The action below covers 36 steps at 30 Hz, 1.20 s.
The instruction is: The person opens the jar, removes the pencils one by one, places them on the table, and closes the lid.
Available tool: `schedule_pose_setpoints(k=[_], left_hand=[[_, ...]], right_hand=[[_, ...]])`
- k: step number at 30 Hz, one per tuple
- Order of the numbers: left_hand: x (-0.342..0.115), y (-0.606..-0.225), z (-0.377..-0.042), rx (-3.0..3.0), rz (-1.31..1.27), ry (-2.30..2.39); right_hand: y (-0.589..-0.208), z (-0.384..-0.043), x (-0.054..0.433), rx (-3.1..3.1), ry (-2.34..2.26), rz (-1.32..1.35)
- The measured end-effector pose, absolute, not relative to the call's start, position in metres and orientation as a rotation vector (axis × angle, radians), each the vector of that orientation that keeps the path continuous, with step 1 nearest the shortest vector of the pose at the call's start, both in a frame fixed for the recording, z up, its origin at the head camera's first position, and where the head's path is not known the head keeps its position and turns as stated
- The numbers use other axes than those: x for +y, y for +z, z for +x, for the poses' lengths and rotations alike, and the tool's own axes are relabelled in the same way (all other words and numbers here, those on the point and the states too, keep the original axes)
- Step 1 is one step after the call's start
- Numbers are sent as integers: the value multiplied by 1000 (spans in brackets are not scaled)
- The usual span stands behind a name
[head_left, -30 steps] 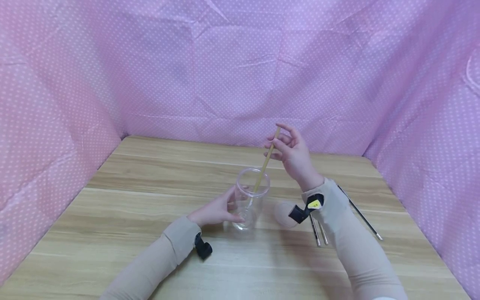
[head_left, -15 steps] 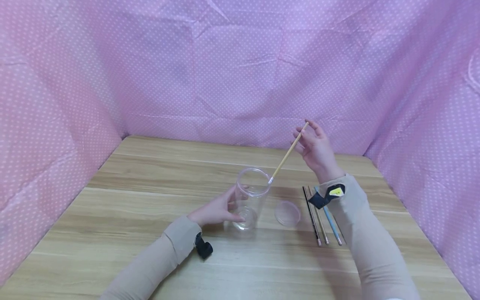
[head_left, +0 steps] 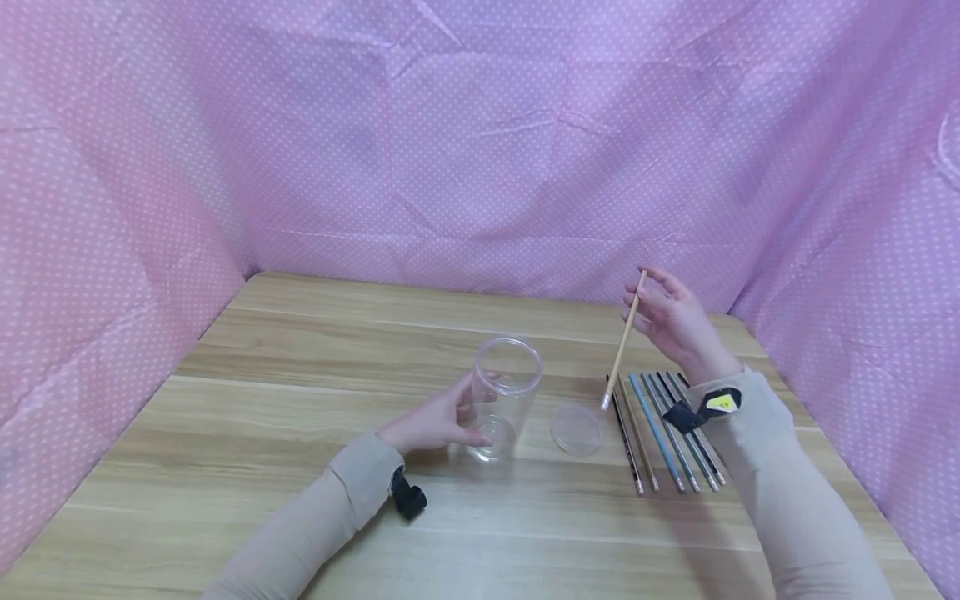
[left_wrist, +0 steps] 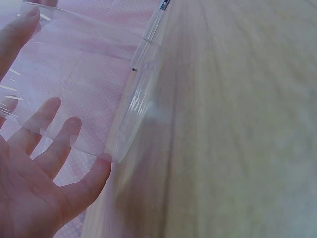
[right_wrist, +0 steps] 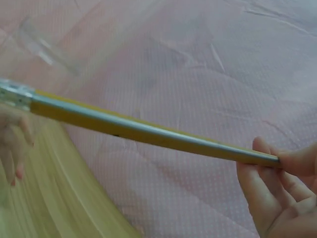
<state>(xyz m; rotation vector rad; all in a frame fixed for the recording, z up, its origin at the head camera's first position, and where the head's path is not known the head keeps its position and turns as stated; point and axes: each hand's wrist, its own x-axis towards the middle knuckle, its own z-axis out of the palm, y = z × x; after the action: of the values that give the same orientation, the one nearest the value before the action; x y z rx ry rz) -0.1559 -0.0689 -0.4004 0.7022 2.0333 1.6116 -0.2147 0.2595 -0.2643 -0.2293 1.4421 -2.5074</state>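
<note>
My left hand (head_left: 435, 418) holds a tall clear plastic jar (head_left: 517, 408) upright on the table, thumb to the near side and fingers around the other. In the left wrist view the fingertips show against the see-through wall of the jar (left_wrist: 94, 84). Raised at the right, my right hand (head_left: 678, 325) pinches a yellow pencil (head_left: 624, 346) by its upper end. The pencil slants down, its metal band and eraser at the low end. Below and right of it, several pencils lie side by side, among them a blue one (head_left: 657, 433).
A round clear lid (head_left: 575, 430) lies flat between the jar and the pencil row. The wooden table (head_left: 315, 350) has pink dotted cloth (head_left: 480, 167) hanging behind it and at both sides. My right forearm (head_left: 787, 483) reaches over the table's right part.
The yellow pencil has come out of the jar and moved right, over toward the row of pencils, in my right hand. More of the row now shows. My left hand and the jar have stayed put.
</note>
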Motion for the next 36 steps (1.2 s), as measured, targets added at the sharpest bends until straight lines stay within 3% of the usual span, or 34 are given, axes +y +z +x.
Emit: schedule_pose_setpoints(k=[9,17,27,36], left_hand=[[-70,-401,-156,2066,727,1608],[-68,-404,-158,2024,721,1633],[-68,-402,-157,2036,706,1622],[-68,-402,-157,2047,706,1616]], right_hand=[[-277,-211,287,1798,-2184,-403],[-283,-212,313,2450,-1535,-422],[-291,-219,344,2794,-1066,-461],[-311,-224,374,2976,-749,-718]])
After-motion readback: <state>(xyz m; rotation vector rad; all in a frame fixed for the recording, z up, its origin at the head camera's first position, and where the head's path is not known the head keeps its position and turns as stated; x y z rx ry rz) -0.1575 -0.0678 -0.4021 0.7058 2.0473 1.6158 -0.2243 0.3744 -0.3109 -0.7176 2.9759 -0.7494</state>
